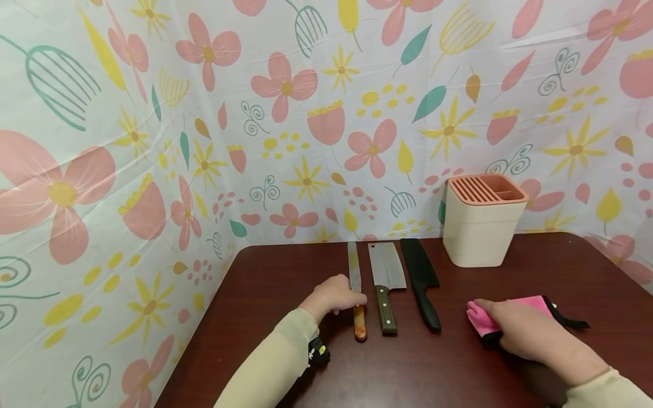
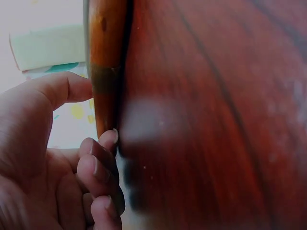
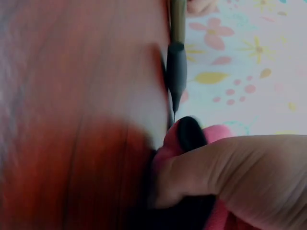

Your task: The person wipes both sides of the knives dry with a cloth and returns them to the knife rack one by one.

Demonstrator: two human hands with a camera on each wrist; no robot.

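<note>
My left hand (image 1: 334, 293) is at a long, narrow knife with an orange handle (image 1: 360, 327), lying on the table. In the left wrist view the thumb meets one side of the handle (image 2: 106, 38) and the curled fingertips meet the other, low by the tabletop. Right of it lie a cleaver (image 1: 386, 283) with a riveted wooden handle and a black knife (image 1: 423, 283). My right hand (image 1: 528, 328) grips a folded pink cloth (image 1: 535, 304) with black edging, its thumb pressed on top; the fingers beneath are mostly hidden.
A cream knife holder (image 1: 476, 238) with a slotted salmon-coloured top stands at the back right of the dark red-brown table (image 1: 265, 283). A flower-patterned sheet (image 1: 316, 113) hangs behind and on the left. A black strap (image 1: 568, 322) sticks out beside the cloth.
</note>
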